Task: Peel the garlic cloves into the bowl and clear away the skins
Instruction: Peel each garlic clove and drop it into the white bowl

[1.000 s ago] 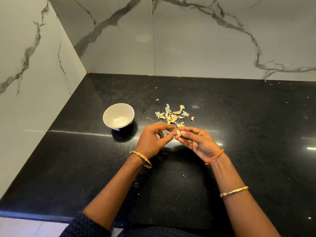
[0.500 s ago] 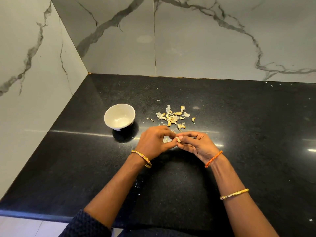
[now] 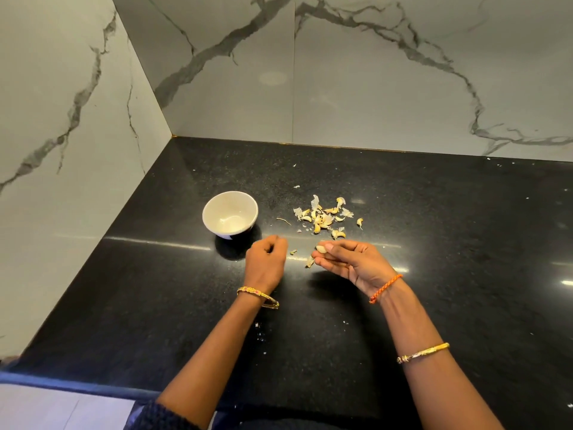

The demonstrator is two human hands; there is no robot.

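A small white bowl [image 3: 214, 212] stands on the black counter, left of centre, and looks empty inside. To its right lies a loose pile of garlic cloves and papery skins [image 3: 322, 218]. My right hand [image 3: 353, 263] pinches a garlic clove [image 3: 321, 249] between thumb and fingers just in front of the pile. A strip of skin [image 3: 309, 262] hangs below those fingers. My left hand [image 3: 266, 259] hovers just in front of the bowl with its fingers curled in. I cannot see anything inside it.
The black stone counter [image 3: 434, 243] meets marble walls at the back and on the left, forming a corner behind the bowl. Small skin flakes [image 3: 293, 252] dot the surface between my hands. The counter's front edge [image 3: 77, 386] runs below my forearms.
My hands were together on one clove; now the left hand has pulled away to the left toward the bowl. The right hand keeps the clove, and a skin strip hangs loose.
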